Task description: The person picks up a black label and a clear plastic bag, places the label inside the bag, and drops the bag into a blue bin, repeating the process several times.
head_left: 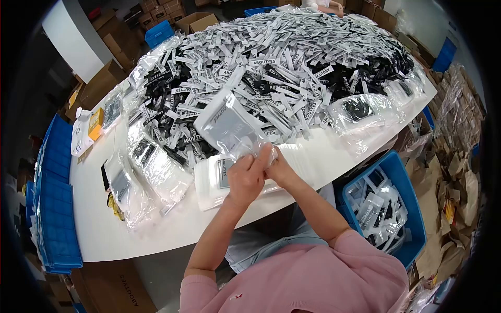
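Both of my hands meet above the front edge of the white table (104,235). My left hand (246,179) is closed on the lower edge of a clear plastic bag (228,125) with a grey printed panel. Beside it, my right hand (276,164) is also closed on the bag's lower right corner. The bag tilts up over a big heap of white and black ABOUTYES packets (271,68). Under my hands lies a stack of flat white bags (209,193), partly hidden by them.
More plastic bags (125,188) lie to the left, with others (360,112) at the right. A blue bin (417,229) holding packed bags stands right of my body. Blue crates (57,198) line the left edge. Another person's arm (330,7) shows behind the heap.
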Demonstrator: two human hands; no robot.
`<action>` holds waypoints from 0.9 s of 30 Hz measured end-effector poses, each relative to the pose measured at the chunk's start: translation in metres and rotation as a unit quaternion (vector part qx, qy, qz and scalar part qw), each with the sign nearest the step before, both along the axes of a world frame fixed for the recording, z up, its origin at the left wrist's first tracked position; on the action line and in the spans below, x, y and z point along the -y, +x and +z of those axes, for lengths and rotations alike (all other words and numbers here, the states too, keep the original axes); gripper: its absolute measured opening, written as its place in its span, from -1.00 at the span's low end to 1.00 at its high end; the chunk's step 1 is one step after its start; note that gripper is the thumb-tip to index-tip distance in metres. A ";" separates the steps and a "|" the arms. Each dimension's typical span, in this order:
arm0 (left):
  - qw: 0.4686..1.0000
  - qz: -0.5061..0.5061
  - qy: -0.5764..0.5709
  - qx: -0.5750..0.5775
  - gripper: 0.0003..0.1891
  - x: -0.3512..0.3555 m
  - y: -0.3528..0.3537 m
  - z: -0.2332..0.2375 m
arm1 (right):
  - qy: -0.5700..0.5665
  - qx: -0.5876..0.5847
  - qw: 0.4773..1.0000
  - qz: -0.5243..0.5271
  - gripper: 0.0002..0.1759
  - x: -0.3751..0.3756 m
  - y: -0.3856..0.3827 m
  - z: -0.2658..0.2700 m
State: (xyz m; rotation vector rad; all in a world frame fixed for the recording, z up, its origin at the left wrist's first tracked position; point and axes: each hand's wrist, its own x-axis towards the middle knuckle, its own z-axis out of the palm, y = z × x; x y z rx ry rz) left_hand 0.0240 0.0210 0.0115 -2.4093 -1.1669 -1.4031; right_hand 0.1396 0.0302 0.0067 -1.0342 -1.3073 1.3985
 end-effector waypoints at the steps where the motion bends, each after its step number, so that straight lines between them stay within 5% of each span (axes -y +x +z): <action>1: 1.000 0.020 0.009 -0.009 -0.36 -0.008 -0.007 -0.002 | -0.099 -0.061 0.993 0.017 -0.72 0.001 -0.002 0.004; 3: 0.983 0.066 -0.117 0.122 -0.30 -0.017 -0.015 0.000 | -0.073 -0.035 0.992 0.102 -0.73 0.006 -0.007 -0.002; 5: 0.972 0.070 -0.193 0.116 -0.28 -0.015 -0.025 0.001 | 0.189 0.056 0.979 -0.049 -0.74 0.021 -0.020 -0.009; 6: 0.976 0.055 -0.193 0.086 -0.27 -0.005 -0.021 0.006 | 0.225 0.168 0.954 -0.109 -0.76 0.014 -0.014 -0.017; 7: 0.998 0.007 -0.066 0.018 -0.25 -0.001 -0.013 0.000 | 0.202 0.096 0.970 -0.095 -0.79 0.011 -0.010 -0.018; 10: 0.996 0.037 -0.083 -0.025 -0.23 0.010 -0.010 -0.001 | 0.151 0.021 0.986 -0.068 -0.82 0.004 -0.004 -0.010; 12: 0.991 0.067 -0.119 0.009 -0.22 0.009 -0.017 -0.001 | -0.037 -0.050 0.997 0.047 -0.82 0.012 -0.001 -0.001; 13: 0.992 0.042 -0.116 -0.010 -0.22 0.013 -0.017 0.006 | -0.033 -0.111 0.991 0.060 -0.83 0.010 0.001 -0.008; 14: 0.993 0.018 -0.113 -0.029 -0.22 0.016 -0.016 0.010 | -0.033 -0.109 0.992 0.059 -0.83 0.008 0.000 -0.010; 16: 0.993 0.005 -0.099 -0.058 -0.24 0.026 -0.006 0.013 | 0.251 0.007 0.954 -0.166 -0.86 0.009 -0.005 -0.014; 18: 0.964 -0.020 -0.264 -0.020 -0.20 0.032 -0.002 0.026 | 0.150 -0.033 0.983 -0.097 -0.85 0.000 0.000 -0.022; 21: 0.960 -0.059 -0.273 -0.025 -0.18 0.018 -0.029 0.053 | 0.048 0.023 0.999 0.003 -0.84 -0.003 0.007 -0.023; 23: 0.985 -0.045 -0.001 -0.164 -0.20 -0.006 -0.040 0.073 | 0.095 0.053 0.994 0.026 -0.82 -0.001 0.007 -0.021; 24: 0.976 -0.060 -0.030 -0.205 -0.26 -0.012 -0.045 0.079 | 0.104 0.064 0.992 0.027 -0.82 0.002 0.007 -0.009; 26: 0.931 -0.143 -0.269 -0.203 -0.38 -0.019 -0.056 0.096 | 0.135 0.100 0.985 0.030 -0.82 -0.001 0.012 -0.007; 27: 0.910 -0.145 -0.349 -0.169 -0.61 -0.021 -0.058 0.098 | 0.168 0.134 0.976 0.033 -0.82 -0.002 0.014 -0.004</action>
